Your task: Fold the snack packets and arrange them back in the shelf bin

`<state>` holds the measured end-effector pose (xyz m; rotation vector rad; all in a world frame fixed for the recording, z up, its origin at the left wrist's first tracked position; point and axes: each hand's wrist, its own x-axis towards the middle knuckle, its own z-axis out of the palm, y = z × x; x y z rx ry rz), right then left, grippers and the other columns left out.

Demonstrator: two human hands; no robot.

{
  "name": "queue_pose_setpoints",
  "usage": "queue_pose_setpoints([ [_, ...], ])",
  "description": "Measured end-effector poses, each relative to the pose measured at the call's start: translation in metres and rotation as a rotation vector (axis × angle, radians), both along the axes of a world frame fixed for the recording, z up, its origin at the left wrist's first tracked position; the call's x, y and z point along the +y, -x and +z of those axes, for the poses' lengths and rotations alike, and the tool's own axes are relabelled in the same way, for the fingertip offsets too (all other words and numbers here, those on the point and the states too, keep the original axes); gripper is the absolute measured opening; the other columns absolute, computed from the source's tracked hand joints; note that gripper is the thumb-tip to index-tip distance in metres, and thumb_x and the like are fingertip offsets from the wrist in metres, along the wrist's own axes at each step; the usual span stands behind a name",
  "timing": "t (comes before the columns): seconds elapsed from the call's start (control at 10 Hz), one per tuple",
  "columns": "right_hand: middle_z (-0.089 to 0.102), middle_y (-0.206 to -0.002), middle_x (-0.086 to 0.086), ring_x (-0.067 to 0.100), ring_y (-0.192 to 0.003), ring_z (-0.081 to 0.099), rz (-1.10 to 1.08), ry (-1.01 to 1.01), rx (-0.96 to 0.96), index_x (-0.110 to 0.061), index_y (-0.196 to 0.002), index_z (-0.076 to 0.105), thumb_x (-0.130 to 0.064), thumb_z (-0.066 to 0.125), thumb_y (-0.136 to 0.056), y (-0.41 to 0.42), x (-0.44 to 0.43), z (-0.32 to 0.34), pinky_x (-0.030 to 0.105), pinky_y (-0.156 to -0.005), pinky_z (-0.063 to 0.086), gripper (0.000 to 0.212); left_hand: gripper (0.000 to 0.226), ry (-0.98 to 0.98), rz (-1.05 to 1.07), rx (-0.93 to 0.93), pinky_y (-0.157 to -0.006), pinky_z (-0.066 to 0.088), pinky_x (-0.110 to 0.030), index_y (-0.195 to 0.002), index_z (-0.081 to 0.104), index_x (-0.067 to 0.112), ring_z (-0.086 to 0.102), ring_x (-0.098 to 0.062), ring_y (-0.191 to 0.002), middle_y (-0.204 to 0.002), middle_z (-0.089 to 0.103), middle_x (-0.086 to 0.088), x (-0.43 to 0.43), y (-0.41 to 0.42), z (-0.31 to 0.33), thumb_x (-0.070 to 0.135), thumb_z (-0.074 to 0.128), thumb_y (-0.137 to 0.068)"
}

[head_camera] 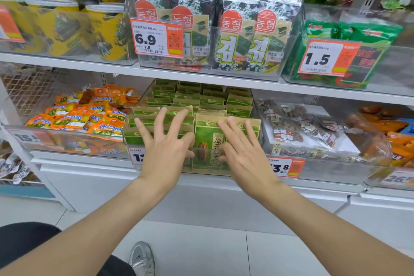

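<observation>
A grey shoe (pixel 142 257) stands on the tiled floor (pixel 201 253), below two bare forearms that reach up to the lower shelf (pixel 89 177).

Both hands are at the front edge of that shelf, flat and open with straight, spread fingers, gripping nothing. The left hand (pixel 165 141) lies over the tops of the packets in the left half of the clear bin (pixel 201 169). The right hand (pixel 244 148) lies against the upper part of the front packet in the right half.

The snack packets (pixel 206 143), green and brown paper, stand upright in this bin in rows that run to the back of the shelf. A price tag reading 13.8 (pixel 285 167) hangs just right of the bin.

On the same shelf, orange packets (pixel 85 116) fill the bin to the left and clear bags of nuts (pixel 302 127) the bin to the right.

Farther off, on the upper shelf, stand seaweed packs (pixel 237 29) behind a 6.9 tag (pixel 156 38), with yellow packets (pixel 67 24) to their left and green packets (pixel 358 33) to their right.
</observation>
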<state>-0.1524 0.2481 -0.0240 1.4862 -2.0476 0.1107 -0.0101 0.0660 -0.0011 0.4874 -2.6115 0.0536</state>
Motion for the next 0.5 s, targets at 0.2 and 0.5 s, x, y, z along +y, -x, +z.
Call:
queue_pose_setpoints([
  [0.2, 0.038, -0.161, 0.025, 0.053, -0.156, 0.022, -0.149, 0.057, -0.032, -0.007, -0.099, 0.063, -0.023, 0.080, -0.093, 0.016, -0.015, 0.009, 0.075, -0.118, 0.027, 0.024, 0.027, -0.023, 0.063, -0.037, -0.106, 0.009, -0.094, -0.087, 0.066, 0.023, 0.020, -0.056, -0.154, -0.166, 0.039, -0.010, -0.008, 0.027, 0.010, 0.032, 0.091, -0.079],
  [0.5, 0.046, -0.152, 0.025, 0.052, -0.154, 0.028, -0.134, -0.055, -0.017, -0.007, -0.110, 0.067, -0.019, 0.083, -0.086, 0.016, -0.019, -0.009, 0.071, -0.116, 0.035, 0.031, 0.032, 0.008, 0.065, -0.054, -0.109, 0.015, -0.091, -0.089, 0.066, 0.019, 0.021, -0.058, -0.154, -0.164, 0.039, -0.015, -0.009, 0.033, -0.014, 0.028, 0.094, -0.076],
])
